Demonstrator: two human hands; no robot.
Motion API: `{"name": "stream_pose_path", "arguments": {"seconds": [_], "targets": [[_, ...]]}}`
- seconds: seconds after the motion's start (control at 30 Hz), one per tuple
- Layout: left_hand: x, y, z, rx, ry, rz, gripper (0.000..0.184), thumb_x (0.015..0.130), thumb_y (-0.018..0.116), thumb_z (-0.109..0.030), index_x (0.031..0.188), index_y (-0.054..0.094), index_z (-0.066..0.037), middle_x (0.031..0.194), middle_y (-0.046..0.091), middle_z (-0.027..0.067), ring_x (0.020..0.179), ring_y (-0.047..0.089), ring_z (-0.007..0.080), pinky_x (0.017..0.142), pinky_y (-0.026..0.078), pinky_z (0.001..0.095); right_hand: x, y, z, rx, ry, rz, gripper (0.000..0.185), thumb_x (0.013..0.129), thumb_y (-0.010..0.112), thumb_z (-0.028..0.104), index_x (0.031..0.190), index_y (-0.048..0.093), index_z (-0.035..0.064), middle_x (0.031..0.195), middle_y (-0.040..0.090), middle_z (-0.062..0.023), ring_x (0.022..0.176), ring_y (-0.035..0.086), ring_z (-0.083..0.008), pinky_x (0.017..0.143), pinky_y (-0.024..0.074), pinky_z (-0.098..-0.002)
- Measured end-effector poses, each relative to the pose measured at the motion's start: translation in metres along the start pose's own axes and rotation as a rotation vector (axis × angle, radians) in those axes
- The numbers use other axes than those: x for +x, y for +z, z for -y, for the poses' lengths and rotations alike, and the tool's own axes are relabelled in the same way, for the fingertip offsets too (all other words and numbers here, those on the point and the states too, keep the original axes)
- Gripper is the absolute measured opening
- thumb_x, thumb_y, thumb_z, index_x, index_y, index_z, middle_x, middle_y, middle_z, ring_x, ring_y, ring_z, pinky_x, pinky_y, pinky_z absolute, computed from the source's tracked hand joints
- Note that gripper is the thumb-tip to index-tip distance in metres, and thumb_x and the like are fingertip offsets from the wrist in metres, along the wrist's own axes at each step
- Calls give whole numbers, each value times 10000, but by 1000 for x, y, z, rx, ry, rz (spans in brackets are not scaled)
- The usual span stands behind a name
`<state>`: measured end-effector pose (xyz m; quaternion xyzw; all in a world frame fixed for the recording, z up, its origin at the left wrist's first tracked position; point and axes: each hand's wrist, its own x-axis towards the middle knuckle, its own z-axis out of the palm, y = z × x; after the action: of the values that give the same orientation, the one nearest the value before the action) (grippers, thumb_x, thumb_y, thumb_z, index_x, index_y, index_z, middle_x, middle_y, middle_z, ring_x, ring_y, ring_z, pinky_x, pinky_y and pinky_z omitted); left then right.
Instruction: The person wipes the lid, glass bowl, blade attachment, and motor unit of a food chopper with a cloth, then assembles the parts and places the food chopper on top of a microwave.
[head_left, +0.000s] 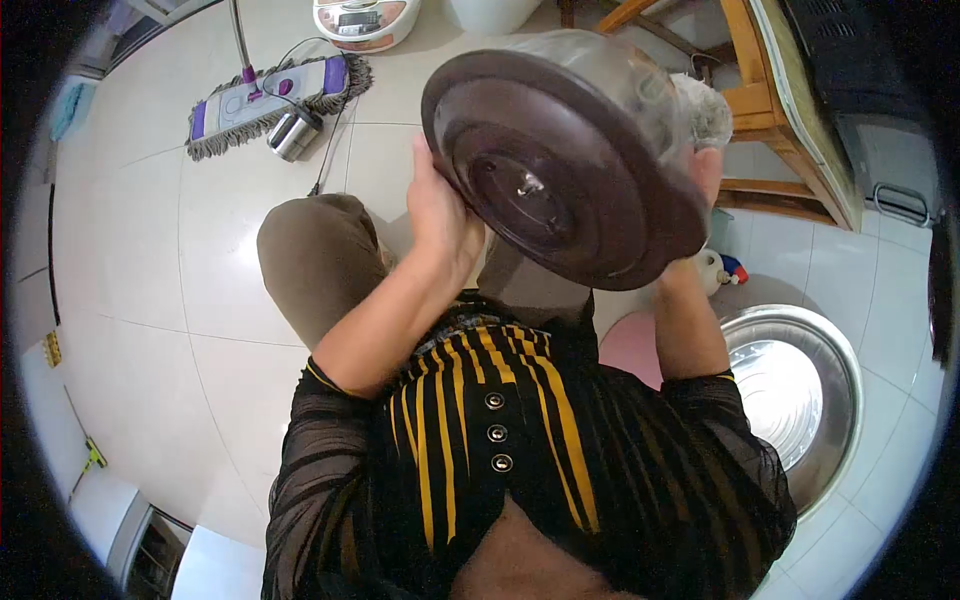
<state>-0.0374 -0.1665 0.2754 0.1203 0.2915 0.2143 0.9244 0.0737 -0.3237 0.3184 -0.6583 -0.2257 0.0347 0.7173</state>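
Note:
A clear, rounded container (630,75) with a dark brown round disc (600,190) is held up in front of me, tilted so that the disc faces me. A small shiny metal piece sits at the disc's centre. My left hand (440,215) is closed on the disc's left edge, its thumb pointing up along the rim. On the far right side my right hand (707,172) grips the container, partly hidden behind the disc. Whether the disc is a lid or a base, I cannot tell.
A large metal basin (848,380) stands on the tiles at right, near a pink round thing (632,345) and a white bottle (708,270). A wooden stool (755,110) is behind. At left lie a flat mop (270,95) and a metal cup (294,134); a rice cooker (365,22) stands behind.

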Motion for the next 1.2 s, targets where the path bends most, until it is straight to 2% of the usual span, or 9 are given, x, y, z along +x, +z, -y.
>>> {"name": "stream_pose_path", "arguments": {"seconds": [0.2, 0.27, 0.33, 0.53, 0.63, 0.7, 0.73, 1.03, 1.2], "targets": [[-38, 4, 11, 73, 8, -3, 458, 926, 312, -381, 1154, 439, -5, 1126, 516, 107, 1039, 489, 236, 921, 365, 368, 8, -18, 10, -632, -74, 58, 356, 915, 374, 286, 1081, 514, 4, 1060, 536, -90, 936, 518, -189, 817, 410, -313], [-35, -6, 17, 121, 109, 60, 475, 926, 313, -387, 1152, 435, 12, 1114, 524, 103, 1032, 493, 230, 917, 365, 365, 12, -9, 13, 74, 424, -102, 321, 912, 380, 258, 1081, 522, 25, 1046, 546, -71, 894, 534, -176, 803, 418, -295], [-26, -23, 20, 458, 329, 198, 438, 915, 385, -357, 1108, 457, 28, 1068, 542, 94, 974, 512, 188, 880, 383, 330, 24, -17, 0, 39, 469, 20, 322, 897, 412, 269, 1088, 523, 36, 1021, 568, -61, 888, 547, -170, 811, 421, -280], [-40, -11, 11, 673, 278, 307, 296, 862, 545, -265, 965, 515, 11, 916, 560, 32, 816, 477, 62, 755, 389, 217, 16, -40, -51, 109, 296, 215, 323, 885, 439, 270, 1087, 520, 31, 1005, 588, -60, 915, 551, -169, 850, 420, -287], [-35, -10, 4, 743, 236, 282, 275, 866, 541, -260, 950, 518, 1, 874, 556, 15, 777, 469, 52, 715, 390, 206, 18, -30, -45, -435, -58, 161, 338, 899, 416, 260, 1112, 515, 16, 1049, 577, -77, 946, 545, -171, 868, 413, -292], [-33, -5, 5, 725, 256, 286, 264, 869, 537, -254, 945, 519, -3, 858, 556, 10, 759, 469, 48, 694, 391, 200, 19, -17, -32, 339, 115, -84, 383, 910, 395, 281, 1138, 505, -8, 1083, 565, -93, 972, 537, -167, 865, 408, -287], [-33, -3, 5, 709, 269, 292, 252, 871, 532, -248, 940, 521, -6, 841, 556, 5, 740, 468, 44, 674, 392, 195, 23, -15, -24, 341, 114, -84, 383, 910, 395, 281, 1138, 505, -8, 1083, 565, -93, 972, 537, -167, 865, 408, -287], [-26, -12, 4, 748, 295, 246, 250, 895, 481, -250, 969, 527, -15, 855, 570, 24, 719, 517, 65, 643, 441, 203, 64, -1, 16, 120, 330, 270, 398, 879, 478, 287, 1120, 487, -30, 1065, 556, -113, 927, 555, -166, 803, 451, -283], [-16, -10, -14, 789, 457, 167, 219, 878, 515, -245, 844, 490, -30, 769, 502, -7, 666, 429, 47, 602, 356, 186, 79, 25, 27, -558, 29, 277, 337, 826, 532, 277, 886, 591, -49, 851, 623, -104, 758, 566, -208, 701, 439, -312]]}}
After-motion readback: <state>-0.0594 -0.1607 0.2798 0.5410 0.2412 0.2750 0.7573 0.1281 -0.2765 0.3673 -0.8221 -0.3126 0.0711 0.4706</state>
